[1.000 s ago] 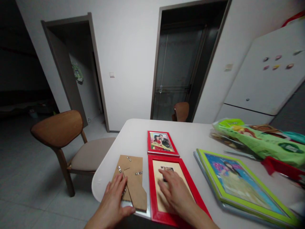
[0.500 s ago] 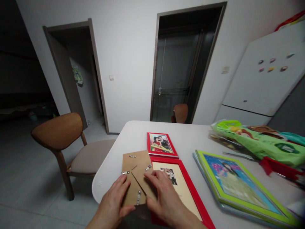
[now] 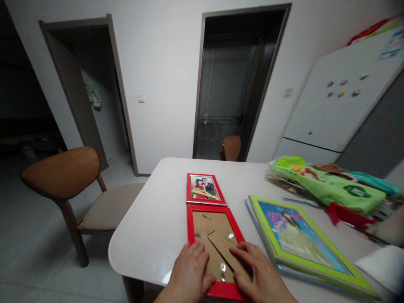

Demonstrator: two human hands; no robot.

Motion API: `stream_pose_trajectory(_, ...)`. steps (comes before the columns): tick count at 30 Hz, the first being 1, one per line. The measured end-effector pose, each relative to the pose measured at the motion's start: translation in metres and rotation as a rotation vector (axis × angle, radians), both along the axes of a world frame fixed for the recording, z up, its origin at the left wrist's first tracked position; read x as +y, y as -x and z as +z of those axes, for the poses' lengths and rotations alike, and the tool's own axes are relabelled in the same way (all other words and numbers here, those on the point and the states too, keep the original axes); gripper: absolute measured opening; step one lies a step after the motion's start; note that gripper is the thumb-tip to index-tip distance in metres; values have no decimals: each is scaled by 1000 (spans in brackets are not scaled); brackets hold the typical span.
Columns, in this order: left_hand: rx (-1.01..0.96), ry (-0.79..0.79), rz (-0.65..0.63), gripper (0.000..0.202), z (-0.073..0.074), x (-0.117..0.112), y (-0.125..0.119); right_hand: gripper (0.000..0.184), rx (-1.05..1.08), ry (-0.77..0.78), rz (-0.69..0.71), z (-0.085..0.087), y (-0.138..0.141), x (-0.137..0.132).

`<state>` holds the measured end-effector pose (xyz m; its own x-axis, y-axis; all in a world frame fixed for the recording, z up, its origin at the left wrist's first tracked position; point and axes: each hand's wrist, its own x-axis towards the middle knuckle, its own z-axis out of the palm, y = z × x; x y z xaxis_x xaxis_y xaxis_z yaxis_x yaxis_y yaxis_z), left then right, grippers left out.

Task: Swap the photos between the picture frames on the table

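A brown picture-frame backing board (image 3: 217, 248) lies inside the opening of a red photo frame (image 3: 190, 225), with several metal turn clips around it and a diagonal slit for its stand. My left hand (image 3: 191, 269) holds the board's lower left side, fingertips by a clip and thumb low on the board. On the lower right side, my right hand (image 3: 257, 267) grips the board, its thumb beside the slit's lower end. The photo seen in the frame earlier is hidden under the board. Directly beyond lies a smaller red frame (image 3: 205, 189) with a photo of two people.
A green photo frame (image 3: 263, 223) lies on a stack to the right on the white table (image 3: 151, 219). Behind it are a green plastic bag (image 3: 341, 189), a red object (image 3: 347, 216) and a white cloth-like item (image 3: 383, 267). A wooden chair (image 3: 63, 172) stands left.
Both hands have moved the backing board to the right and down into the red frame, covering the photo inside. My view has shifted slightly right.
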<state>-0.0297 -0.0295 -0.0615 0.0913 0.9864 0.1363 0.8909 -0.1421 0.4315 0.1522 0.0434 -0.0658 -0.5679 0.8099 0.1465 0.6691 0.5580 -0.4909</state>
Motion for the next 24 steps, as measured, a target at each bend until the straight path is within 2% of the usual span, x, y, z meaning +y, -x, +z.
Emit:
stream_pose_trajectory(6,-23,-10,0,38,0,-3,2,32,-14,-64,35,1,-1,8)
stream_pose_trajectory(11,-21,58,-126,71,7,-6,4,31,-59,-211,-58,-1,7,31)
stream_pose_trajectory(13,-20,72,-129,76,8,-7,5,29,-89,-260,-73,-2,9,36)
stream_pose_trajectory(20,-36,30,-92,76,0,-5,4,29,-77,-203,-19,1,7,33)
stream_pose_trajectory(24,-57,-26,-85,72,-6,-7,4,31,-65,-236,-4,2,3,22)
